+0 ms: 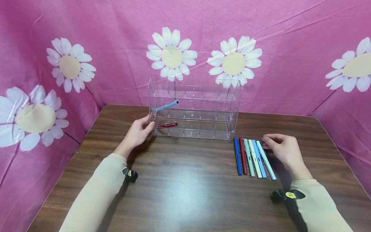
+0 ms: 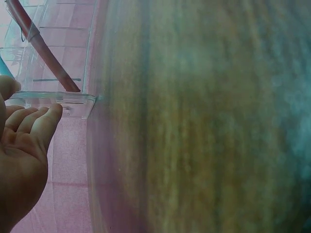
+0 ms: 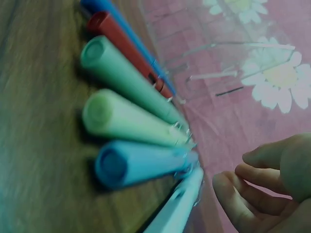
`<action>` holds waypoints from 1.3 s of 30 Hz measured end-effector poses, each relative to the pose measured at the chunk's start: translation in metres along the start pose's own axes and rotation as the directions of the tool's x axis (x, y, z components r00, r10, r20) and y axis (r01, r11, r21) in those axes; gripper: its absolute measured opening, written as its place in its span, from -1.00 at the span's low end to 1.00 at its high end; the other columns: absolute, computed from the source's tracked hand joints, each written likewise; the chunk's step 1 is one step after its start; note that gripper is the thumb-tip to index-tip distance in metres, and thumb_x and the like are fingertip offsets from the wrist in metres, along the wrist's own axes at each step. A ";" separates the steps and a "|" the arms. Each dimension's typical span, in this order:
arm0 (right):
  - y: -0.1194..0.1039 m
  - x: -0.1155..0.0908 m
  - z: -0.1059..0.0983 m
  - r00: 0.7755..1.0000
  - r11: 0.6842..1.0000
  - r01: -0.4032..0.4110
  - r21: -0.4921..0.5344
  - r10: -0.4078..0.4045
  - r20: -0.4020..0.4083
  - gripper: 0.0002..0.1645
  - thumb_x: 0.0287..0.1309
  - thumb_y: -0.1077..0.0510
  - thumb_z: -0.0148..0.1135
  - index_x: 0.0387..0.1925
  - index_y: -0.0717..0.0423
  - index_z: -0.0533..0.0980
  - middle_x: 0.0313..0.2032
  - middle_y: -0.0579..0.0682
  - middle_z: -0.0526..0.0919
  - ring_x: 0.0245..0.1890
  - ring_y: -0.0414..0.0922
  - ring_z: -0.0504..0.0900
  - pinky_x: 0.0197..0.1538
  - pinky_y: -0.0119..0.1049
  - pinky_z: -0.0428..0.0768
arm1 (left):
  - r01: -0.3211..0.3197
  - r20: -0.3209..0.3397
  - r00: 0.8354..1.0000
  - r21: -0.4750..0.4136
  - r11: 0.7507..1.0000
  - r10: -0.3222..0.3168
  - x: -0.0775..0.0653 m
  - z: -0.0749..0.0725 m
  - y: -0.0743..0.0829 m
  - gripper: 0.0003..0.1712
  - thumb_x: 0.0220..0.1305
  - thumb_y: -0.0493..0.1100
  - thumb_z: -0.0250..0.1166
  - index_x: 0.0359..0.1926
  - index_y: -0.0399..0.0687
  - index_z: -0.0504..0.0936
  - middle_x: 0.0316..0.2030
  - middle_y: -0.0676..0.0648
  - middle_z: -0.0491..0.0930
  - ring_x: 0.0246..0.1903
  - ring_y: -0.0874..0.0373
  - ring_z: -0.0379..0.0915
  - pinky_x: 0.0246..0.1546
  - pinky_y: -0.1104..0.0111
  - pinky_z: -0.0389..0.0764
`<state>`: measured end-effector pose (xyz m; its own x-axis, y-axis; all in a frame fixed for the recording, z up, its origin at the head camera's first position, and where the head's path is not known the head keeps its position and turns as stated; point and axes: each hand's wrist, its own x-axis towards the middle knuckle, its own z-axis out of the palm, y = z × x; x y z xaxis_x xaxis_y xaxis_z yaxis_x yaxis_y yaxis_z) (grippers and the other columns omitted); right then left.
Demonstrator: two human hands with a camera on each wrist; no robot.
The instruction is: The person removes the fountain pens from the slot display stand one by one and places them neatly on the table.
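My left hand (image 1: 137,131) grips the left side panel of a clear acrylic tiered rack (image 1: 192,133), thumb on one face and fingers on the other. Inside the rack, a light blue pen (image 1: 167,105) slants on a higher tier. Below it lies a dark red pen (image 1: 167,125), also seen in the left wrist view. My right hand (image 1: 285,153) hovers by the upper end of a pale aqua pen (image 1: 266,161), fingers loosely bent and holding nothing. That pen is the rightmost in a row with a light blue pen (image 3: 141,165), a pale green pen (image 3: 129,116) and others.
The row's left part holds a grey-green pen (image 1: 249,158), a red pen (image 1: 243,156) and a dark blue pen (image 1: 237,156), just right of the rack's front corner. All lie on a brown wooden table (image 1: 185,190). A pink flowered cloth (image 1: 121,38) hangs behind.
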<state>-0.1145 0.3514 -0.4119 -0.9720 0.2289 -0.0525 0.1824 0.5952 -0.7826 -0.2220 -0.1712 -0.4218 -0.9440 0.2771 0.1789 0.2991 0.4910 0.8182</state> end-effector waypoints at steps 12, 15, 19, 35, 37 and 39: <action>-0.036 -0.005 0.009 0.985 0.984 0.171 0.045 -0.169 -0.046 -0.57 0.55 0.10 0.28 0.18 0.39 0.67 -0.31 -0.59 0.74 -0.33 -0.54 0.75 -0.32 -0.56 0.72 | 0.019 0.003 1.000 0.019 1.000 -0.019 0.001 0.000 0.002 -0.46 0.62 -0.26 0.17 0.52 -0.27 0.46 0.15 -0.36 0.75 -0.09 0.11 0.67 0.02 0.53 0.62; -0.044 -0.004 0.013 0.982 0.978 0.189 0.084 -0.186 -0.044 -0.58 0.55 0.12 0.28 0.19 0.39 0.67 -0.30 -0.58 0.74 -0.32 -0.53 0.76 -0.26 -0.58 0.73 | 0.023 0.005 1.000 0.025 0.999 -0.023 0.001 0.000 0.002 -0.45 0.62 -0.25 0.17 0.53 -0.27 0.46 0.17 -0.35 0.74 -0.05 0.09 0.68 0.11 0.41 0.65; -0.056 -0.004 0.019 0.979 0.966 0.202 0.163 -0.200 -0.032 -0.58 0.55 0.15 0.28 0.19 0.43 0.64 -0.28 -0.51 0.77 -0.30 -0.50 0.78 -0.17 -0.58 0.75 | 0.035 0.011 0.999 0.018 0.999 -0.035 0.000 0.000 0.004 -0.44 0.62 -0.25 0.17 0.54 -0.26 0.44 0.18 -0.35 0.74 -0.04 0.02 0.69 0.11 0.39 0.66; -0.091 -0.003 0.037 0.948 0.931 0.319 0.179 -0.316 -0.043 -0.65 0.50 0.13 0.35 0.12 0.30 0.72 -0.27 -0.56 0.78 -0.25 -0.47 0.81 -0.16 -0.63 0.72 | 0.065 0.029 0.998 -0.015 0.998 -0.064 0.000 -0.002 0.007 -0.44 0.64 -0.24 0.16 0.55 -0.23 0.44 0.20 -0.33 0.73 -0.09 -0.02 0.66 -0.08 0.58 0.57; -0.095 -0.002 0.041 0.944 0.925 0.328 0.190 -0.328 -0.031 -0.65 0.50 0.13 0.34 0.12 0.30 0.72 -0.26 -0.54 0.78 -0.25 -0.45 0.82 -0.16 -0.61 0.73 | 0.066 0.026 0.998 -0.016 0.998 -0.066 0.000 -0.002 0.007 -0.45 0.64 -0.24 0.17 0.55 -0.22 0.44 0.19 -0.32 0.74 -0.09 0.00 0.66 -0.08 0.58 0.57; -0.100 -0.002 0.044 0.940 0.918 0.336 0.210 -0.339 -0.023 -0.66 0.50 0.14 0.34 0.11 0.32 0.72 -0.25 -0.52 0.79 -0.24 -0.44 0.82 -0.16 -0.58 0.75 | 0.057 0.024 0.998 -0.017 0.998 -0.057 0.000 -0.001 0.006 -0.45 0.64 -0.25 0.17 0.55 -0.24 0.44 0.20 -0.34 0.73 -0.08 0.01 0.67 -0.06 0.58 0.58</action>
<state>-0.1373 0.2578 -0.3609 -0.9726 0.0311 0.2304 -0.1904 0.4621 -0.8662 -0.2203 -0.1690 -0.4165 -0.9560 0.2682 0.1189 0.2420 0.4920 0.8363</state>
